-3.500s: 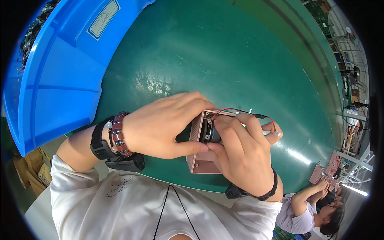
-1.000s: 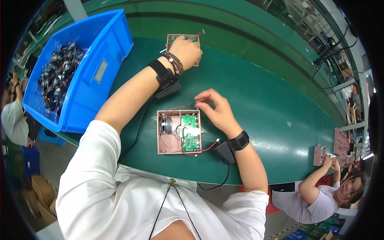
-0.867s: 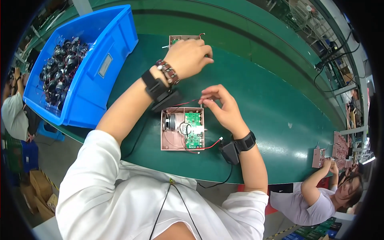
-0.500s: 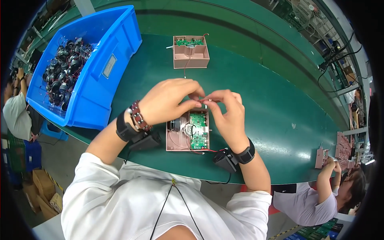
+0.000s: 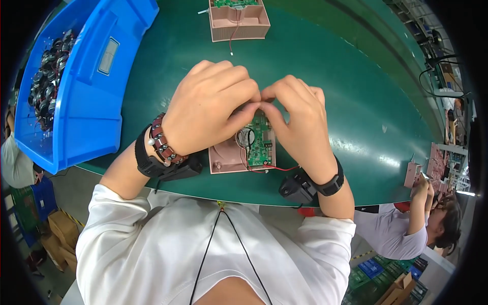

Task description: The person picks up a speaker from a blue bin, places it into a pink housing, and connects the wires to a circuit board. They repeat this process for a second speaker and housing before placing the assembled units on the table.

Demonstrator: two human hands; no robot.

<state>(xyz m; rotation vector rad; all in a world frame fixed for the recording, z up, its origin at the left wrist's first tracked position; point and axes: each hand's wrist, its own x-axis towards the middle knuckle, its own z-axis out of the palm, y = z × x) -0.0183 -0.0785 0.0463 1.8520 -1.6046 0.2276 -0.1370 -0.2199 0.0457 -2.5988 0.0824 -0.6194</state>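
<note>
My left hand (image 5: 211,109) and my right hand (image 5: 301,114) meet fingertip to fingertip above an open pink plastic case (image 5: 231,158). Thumb and forefinger are pinched together on each; whatever lies between them is too small or hidden to make out. Inside the case are a green circuit board (image 5: 260,145) and a looped black cable (image 5: 246,136). A red wire (image 5: 283,168) runs out past the case's right side toward my right wrist. My left hand covers the case's upper left part.
A blue bin (image 5: 94,96) full of small black speakers (image 5: 50,84) stands at the left. Farther back on the green table (image 5: 335,91) sits a second pink case (image 5: 239,31) with a dangling wire (image 5: 234,38). At the far right a co-worker (image 5: 401,229) handles another pink case (image 5: 410,175).
The view has shifted, so bin and far case sit higher and partly out of frame. My fingertips have drawn together; the small white tip by my right fingers no longer shows.
</note>
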